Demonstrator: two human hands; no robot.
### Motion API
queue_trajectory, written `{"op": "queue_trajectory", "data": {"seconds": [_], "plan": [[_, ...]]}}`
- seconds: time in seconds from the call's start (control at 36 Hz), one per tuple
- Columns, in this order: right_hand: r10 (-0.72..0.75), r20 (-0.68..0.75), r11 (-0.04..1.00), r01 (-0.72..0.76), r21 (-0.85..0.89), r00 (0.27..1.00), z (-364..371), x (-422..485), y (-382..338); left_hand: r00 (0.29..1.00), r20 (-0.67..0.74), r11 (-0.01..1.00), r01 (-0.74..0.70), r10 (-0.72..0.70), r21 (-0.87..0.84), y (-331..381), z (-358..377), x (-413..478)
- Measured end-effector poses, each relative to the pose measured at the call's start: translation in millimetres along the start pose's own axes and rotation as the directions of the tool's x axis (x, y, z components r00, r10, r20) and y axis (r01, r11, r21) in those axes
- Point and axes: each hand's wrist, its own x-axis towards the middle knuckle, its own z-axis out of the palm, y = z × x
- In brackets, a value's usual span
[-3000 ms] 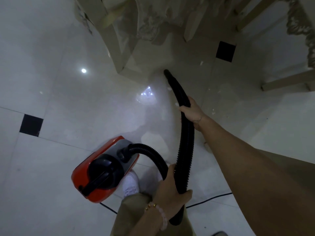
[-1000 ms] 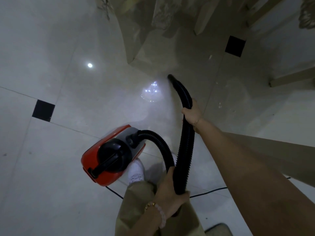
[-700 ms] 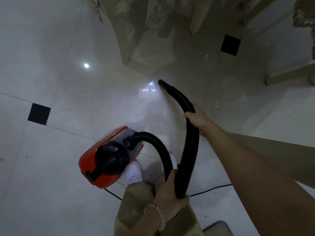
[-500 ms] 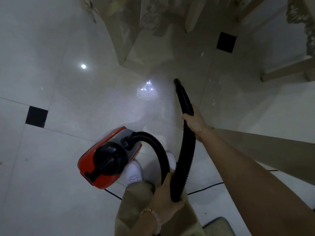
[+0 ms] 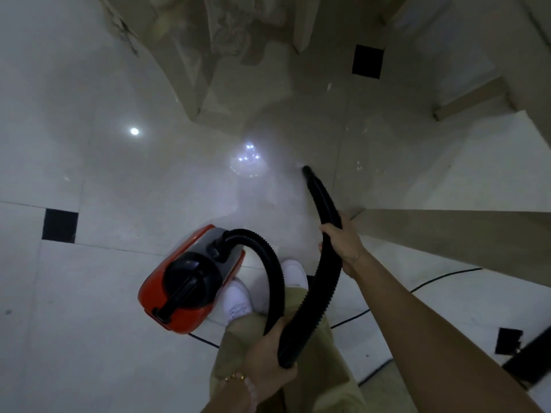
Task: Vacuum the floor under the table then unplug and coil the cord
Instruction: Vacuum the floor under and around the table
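Head camera looks down on a pale tiled floor in dim light. The right hand, at about 4 o'clock from the frame's centre, has its fingers curled tight round the black hose just behind the smooth nozzle. The nozzle runs toward 11 o'clock from that hand, and its tip is at the floor, touching or just above it; I cannot tell which. The left hand, at 6 o'clock, grips the low bend of the same ribbed hose, thumb and fingers wrapped round it, with a beaded bracelet on the wrist. From that bend the hose arcs up and over toward 10 o'clock into the grey front of the red vacuum cleaner, which sits on the floor at 7 o'clock, just beside two white shoes. A thin black cord lies on the tiles from 3 to 5 o'clock. Cream table legs stand at 12 o'clock, well apart from the nozzle tip. Small white specks lie on the floor at 3 o'clock of the tip. A round light reflection shines at 10 o'clock
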Motion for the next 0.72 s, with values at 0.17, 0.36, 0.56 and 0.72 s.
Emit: {"op": "queue_trajectory", "data": {"seconds": [0.17, 0.36, 0.56, 0.72], "plan": [[-0.017, 0.010, 1.000, 0.016, 0.019, 1.000, -2.3, -0.1, -2.4, 0.980, -0.116, 0.985, -0.151, 0.160, 0.085, 6.3, 2.4, -2.1], [-0.057, 0.014, 0.998, 0.057, -0.005, 0.998, 3.9, -0.6, -11.1, 0.993, -0.091, 0.997, -0.077, 0.075, -0.021, 12.8, 5.2, -4.9], [-0.028, 0.017, 1.000, 0.028, -0.003, 0.999, 0.3, -3.3, -4.6, 0.990, -0.093, 0.994, -0.111, 0.110, -0.001, 6.1, 9.1, -5.3], [-0.012, -0.003, 0.999, 0.012, 0.052, 1.000, -4.7, -5.7, 5.9, 0.967, -0.169, 0.981, -0.186, 0.193, 0.057, -1.7, 13.7, -7.9]]}}
